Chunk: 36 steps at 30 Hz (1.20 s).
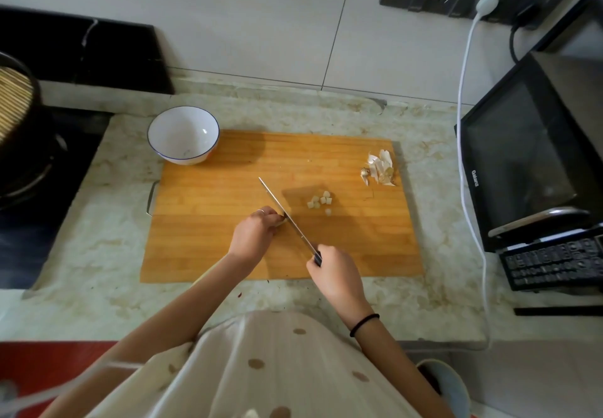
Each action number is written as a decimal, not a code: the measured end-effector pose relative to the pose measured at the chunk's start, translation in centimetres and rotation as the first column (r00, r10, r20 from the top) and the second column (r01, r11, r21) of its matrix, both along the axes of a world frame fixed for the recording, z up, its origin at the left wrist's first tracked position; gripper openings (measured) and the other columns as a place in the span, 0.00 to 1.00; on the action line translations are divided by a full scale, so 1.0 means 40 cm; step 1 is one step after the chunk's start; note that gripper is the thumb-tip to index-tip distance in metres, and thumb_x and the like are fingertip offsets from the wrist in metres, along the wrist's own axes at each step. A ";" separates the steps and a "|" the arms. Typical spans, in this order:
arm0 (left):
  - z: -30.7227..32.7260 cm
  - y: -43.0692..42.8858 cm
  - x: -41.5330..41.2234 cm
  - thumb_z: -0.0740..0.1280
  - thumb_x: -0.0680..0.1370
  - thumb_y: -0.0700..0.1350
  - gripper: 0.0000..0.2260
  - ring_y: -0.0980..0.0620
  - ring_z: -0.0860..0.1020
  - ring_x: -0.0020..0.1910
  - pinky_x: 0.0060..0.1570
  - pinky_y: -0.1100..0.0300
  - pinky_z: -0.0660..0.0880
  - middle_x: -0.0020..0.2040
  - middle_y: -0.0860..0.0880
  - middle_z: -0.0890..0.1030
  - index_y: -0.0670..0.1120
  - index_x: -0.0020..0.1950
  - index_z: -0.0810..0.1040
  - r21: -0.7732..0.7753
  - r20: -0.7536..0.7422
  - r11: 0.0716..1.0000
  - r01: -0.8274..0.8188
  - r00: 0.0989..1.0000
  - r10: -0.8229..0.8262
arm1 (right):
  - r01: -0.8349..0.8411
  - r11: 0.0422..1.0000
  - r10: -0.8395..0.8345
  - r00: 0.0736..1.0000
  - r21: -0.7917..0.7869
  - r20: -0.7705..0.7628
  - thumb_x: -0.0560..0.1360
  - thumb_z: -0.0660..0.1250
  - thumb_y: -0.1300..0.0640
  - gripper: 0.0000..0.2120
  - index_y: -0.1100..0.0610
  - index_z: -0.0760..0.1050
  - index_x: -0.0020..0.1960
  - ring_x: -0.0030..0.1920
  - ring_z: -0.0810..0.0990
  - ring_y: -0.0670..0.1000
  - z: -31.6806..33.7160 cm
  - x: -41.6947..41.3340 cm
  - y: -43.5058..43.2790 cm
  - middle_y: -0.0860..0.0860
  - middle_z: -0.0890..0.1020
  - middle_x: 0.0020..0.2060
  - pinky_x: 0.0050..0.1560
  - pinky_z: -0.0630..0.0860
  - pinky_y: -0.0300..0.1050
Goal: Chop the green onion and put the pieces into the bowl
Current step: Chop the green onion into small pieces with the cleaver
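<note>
The green onion (283, 220) shows only as a short pale stub on the middle of the cutting board (212, 247). It sits right against the knife blade, and so little of it peeks out from under the fingers that its long axis cannot be told. The left hand (257, 233) curls its fingers down over the stub and pins it to the wood; a thin ring sits on one finger.

Just to the right of the blade lies a small loose cluster of chopped pieces (320, 201), which are pale, chunky and roughly cube-shaped. The knife (287, 218) is a long, narrow strip of bright metal seen edge-on. Its long axis runs diagonally, with the tip pointing away and to the left and the dark handle toward the person. The right hand (337, 274) is wrapped tightly round that handle, with a black band on the wrist.

The board is a rectangle of warm, striped wood. Near its far right corner lies a heap of papery white trimmings (380, 167). At the far left corner stands a round white bowl (163, 150) with a thin blue rim, glossy inside. The countertop (98, 221) under the board is mottled pale stone. A black microwave (522, 163) stands to the right, and a dark pot (23, 156) is at the left edge.
</note>
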<state>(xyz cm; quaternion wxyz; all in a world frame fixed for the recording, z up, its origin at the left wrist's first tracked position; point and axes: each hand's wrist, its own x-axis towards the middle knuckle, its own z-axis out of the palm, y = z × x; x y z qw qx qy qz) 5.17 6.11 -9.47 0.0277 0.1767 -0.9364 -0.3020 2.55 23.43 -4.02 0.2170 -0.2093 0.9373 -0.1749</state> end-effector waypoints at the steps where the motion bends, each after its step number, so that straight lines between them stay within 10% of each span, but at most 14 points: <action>1: 0.000 0.000 0.000 0.66 0.71 0.34 0.14 0.43 0.79 0.45 0.37 0.59 0.72 0.54 0.49 0.80 0.47 0.53 0.82 0.001 0.001 1.000 0.003 1.000 -0.003 | 0.004 1.000 -0.004 1.000 0.003 0.006 0.75 0.60 0.60 0.19 0.54 0.56 0.30 0.24 0.61 0.47 0.000 0.000 -0.001 0.48 0.63 0.24 0.25 0.55 0.40; 36: 0.025 0.011 -0.002 0.65 0.72 0.35 0.14 0.44 0.79 0.48 0.39 0.56 0.75 0.55 0.49 0.80 0.47 0.55 0.81 0.004 0.057 1.000 -0.026 0.998 0.026 | 0.130 0.991 -0.131 0.988 0.014 0.084 0.75 0.60 0.60 0.17 0.54 0.59 0.30 0.25 0.64 0.47 -0.012 -0.047 -0.077 0.48 0.65 0.25 0.24 0.56 0.40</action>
